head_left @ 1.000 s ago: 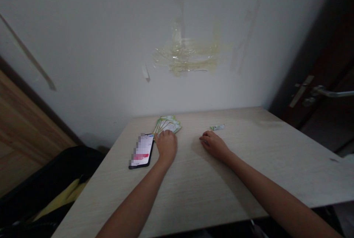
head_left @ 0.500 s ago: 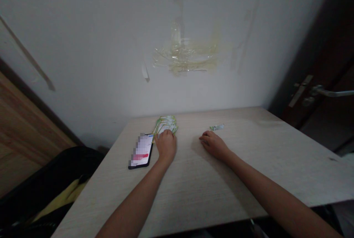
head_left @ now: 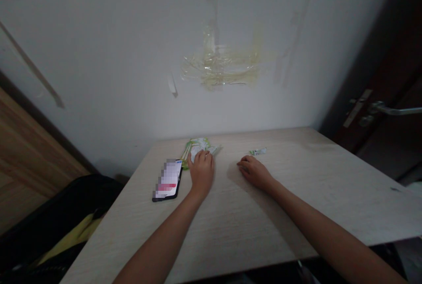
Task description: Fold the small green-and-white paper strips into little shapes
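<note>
My left hand (head_left: 202, 170) reaches over a small pile of green-and-white packets (head_left: 198, 143) near the back of the table. Its fingers are bent onto one green-and-white packet (head_left: 215, 149), whose end sticks out to the right past the fingertips. My right hand (head_left: 253, 169) rests on the tabletop with its fingers curled together; whether anything is inside them is hidden. Just beyond it lies a narrow green-and-white strip (head_left: 258, 151), apart from the hand. A black-edged phone (head_left: 169, 180) with a lit screen lies left of my left hand.
The pale wooden table (head_left: 214, 231) stands against a grey wall (head_left: 115, 55) bearing patches of clear tape (head_left: 227, 66). To the right is a dark door with a metal handle (head_left: 395, 110). Black and yellow cloth (head_left: 72, 235) lies beyond the left edge.
My left hand has shifted slightly right, and one packet now juts out to the right of the pile under its fingers. My right hand stays in place.
</note>
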### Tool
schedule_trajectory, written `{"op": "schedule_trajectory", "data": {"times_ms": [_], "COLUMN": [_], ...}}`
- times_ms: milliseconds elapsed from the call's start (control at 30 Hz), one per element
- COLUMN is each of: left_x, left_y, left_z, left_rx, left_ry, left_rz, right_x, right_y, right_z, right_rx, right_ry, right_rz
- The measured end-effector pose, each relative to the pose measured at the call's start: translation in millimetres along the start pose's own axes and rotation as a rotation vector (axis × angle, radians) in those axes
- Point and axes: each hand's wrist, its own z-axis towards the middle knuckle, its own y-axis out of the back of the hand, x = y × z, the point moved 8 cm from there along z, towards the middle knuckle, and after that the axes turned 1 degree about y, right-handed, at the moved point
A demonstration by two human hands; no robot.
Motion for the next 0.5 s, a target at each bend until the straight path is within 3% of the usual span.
{"op": "schedule_trajectory", "data": {"times_ms": [300,500], "left_x": [-10,-13], "left_y": [-22,-36], "left_z": [-9,-12], "left_rx": [0.175,0.257], "left_ry": [-0.068,-0.12], "left_rz": [-0.118,-0.164], "right_x": [-19,-8], "right_y": [3,0], "right_z": [-1,0], "right_rx": [-0.128,-0.091], "right_ry": [-0.097,0.047], "right_rz": [0.077,0.112]}}
